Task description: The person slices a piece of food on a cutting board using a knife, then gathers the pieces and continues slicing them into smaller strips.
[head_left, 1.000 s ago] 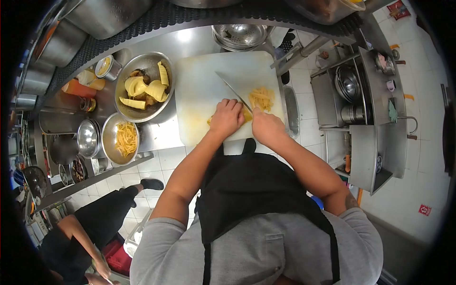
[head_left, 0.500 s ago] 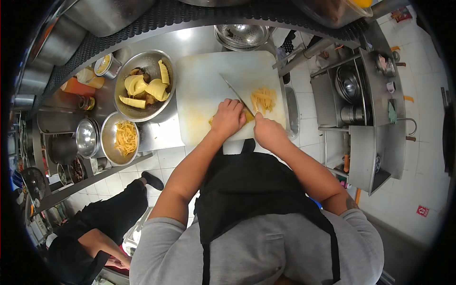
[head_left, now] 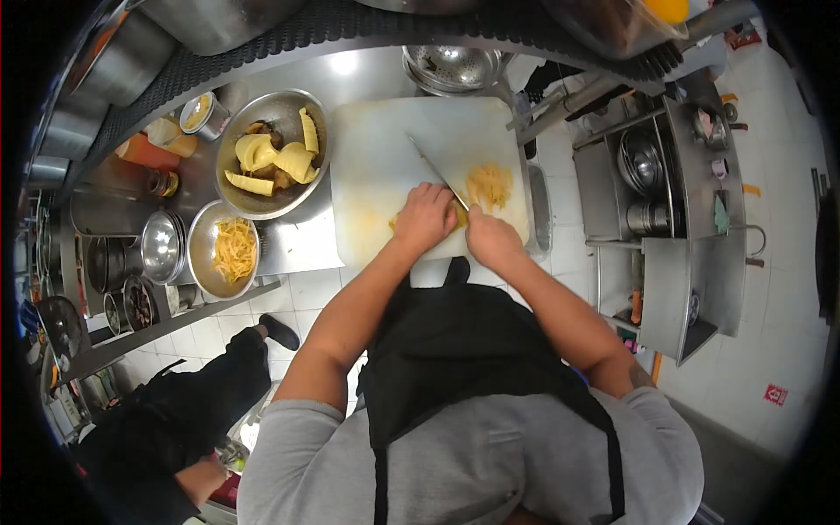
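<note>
My right hand (head_left: pixel 493 238) is wrapped round the handle of a knife (head_left: pixel 433 167), its blade pointing to the far left across the white cutting board (head_left: pixel 372 153). My left hand (head_left: pixel 425 219) is closed over a yellow piece of what looks like bamboo shoot (head_left: pixel 461 216), holding it against the board beside the blade. The hand partly hides the piece. Right of the knife lies a loose pile of thin yellow strips (head_left: pixel 488 185).
Left of the board, a steel bowl (head_left: pixel 319 179) holds large yellow chunks; a smaller bowl (head_left: pixel 196 262) holds yellow strips. Colanders (head_left: pixel 453 70) stand behind the board. A perforated shelf (head_left: pixel 367 39) overhangs the counter. A co-worker in black (head_left: pixel 192 394) is at lower left.
My hands remain at the piece, the knife shifted only slightly. The view has moved a little. The co-worker's arm at lower left has changed position.
</note>
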Demonstrator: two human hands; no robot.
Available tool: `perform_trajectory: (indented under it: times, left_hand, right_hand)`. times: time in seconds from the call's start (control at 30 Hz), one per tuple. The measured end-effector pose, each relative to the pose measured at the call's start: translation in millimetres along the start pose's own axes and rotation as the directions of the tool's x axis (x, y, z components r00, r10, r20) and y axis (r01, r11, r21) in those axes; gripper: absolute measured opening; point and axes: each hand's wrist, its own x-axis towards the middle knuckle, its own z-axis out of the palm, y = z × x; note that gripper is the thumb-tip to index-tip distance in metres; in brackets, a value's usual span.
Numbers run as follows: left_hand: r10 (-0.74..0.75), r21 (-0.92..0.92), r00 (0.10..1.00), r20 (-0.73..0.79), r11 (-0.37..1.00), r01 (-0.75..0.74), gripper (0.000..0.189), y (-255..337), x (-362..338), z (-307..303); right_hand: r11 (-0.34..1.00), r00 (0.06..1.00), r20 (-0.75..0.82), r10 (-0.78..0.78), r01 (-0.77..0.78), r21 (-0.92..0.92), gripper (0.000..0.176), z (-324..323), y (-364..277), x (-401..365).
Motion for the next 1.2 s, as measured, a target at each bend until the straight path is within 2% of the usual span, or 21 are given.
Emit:
perform_trajectory:
  times: [0.1, 0.23, 0.33, 0.47, 0.63, 0.7, 0.8, 0.93, 1.0, 1.2]
  left_hand:
    - [-0.054, -0.058, 0.997, -0.055, 0.997, 0.051, 0.026, 2.4, -1.7, -3.1]
    - [-0.012, 0.012, 1.000, -0.009, 1.000, 0.012, 0.024, 2.5, -4.7, -1.8]
    - [-0.013, 0.021, 1.000, -0.005, 1.000, 0.014, 0.023, 1.9, -5.4, -1.8]
    - [-0.002, 0.033, 1.000, -0.021, 0.999, 0.002, 0.022, 0.2, -3.8, -1.8]
    - [-0.006, 0.024, 1.000, -0.018, 1.000, 0.006, 0.022, 1.6, -5.8, 0.1]
    - [-0.013, 0.019, 1.000, -0.012, 1.000, 0.013, 0.022, 2.2, -4.9, -1.2]
    - [0.035, 0.024, 0.996, -0.078, 0.999, -0.034, 0.021, -0.4, -5.4, 1.4]
    - [-0.023, 0.017, 1.000, -0.019, 1.000, 0.023, 0.024, -0.5, -7.7, 1.0]
    - [-0.037, 0.014, 0.999, 0.009, 0.999, 0.036, 0.025, 0.4, -7.1, -0.2]
    - [0.016, -0.052, 1.000, -0.020, 0.998, -0.018, 0.027, -3.2, -8.4, -5.2]
  right_hand:
    - [0.999, 1.000, 0.013, -0.019, 0.019, -0.038, 0.019, -19.4, -5.6, -4.1]
    - [0.999, 0.997, 0.080, 0.016, -0.012, -0.044, 0.020, -34.1, -17.5, -15.8]
    - [0.999, 0.994, 0.099, 0.035, -0.036, 0.008, 0.020, -17.9, -12.4, -16.5]
    - [1.000, 0.997, 0.077, 0.018, -0.019, 0.004, 0.020, -4.8, -6.8, -3.6]
    - [0.999, 0.996, 0.090, 0.023, -0.020, -0.035, 0.020, -29.8, -16.3, -18.9]
    - [0.999, 0.997, 0.065, 0.029, -0.030, 0.016, 0.020, -5.7, -8.8, -12.6]
    - [1.000, 1.000, 0.011, -0.018, 0.018, 0.014, 0.019, -3.5, -6.4, -0.5]
    - [0.999, 0.999, 0.037, -0.026, 0.027, -0.028, 0.018, -27.3, -17.2, -16.8]
    - [1.000, 0.999, 0.054, 0.001, -0.002, 0.024, 0.019, -7.2, -11.5, -16.6]
    - [1.000, 0.999, 0.036, -0.003, 0.004, -0.006, 0.021, -1.1, -10.5, -13.0]
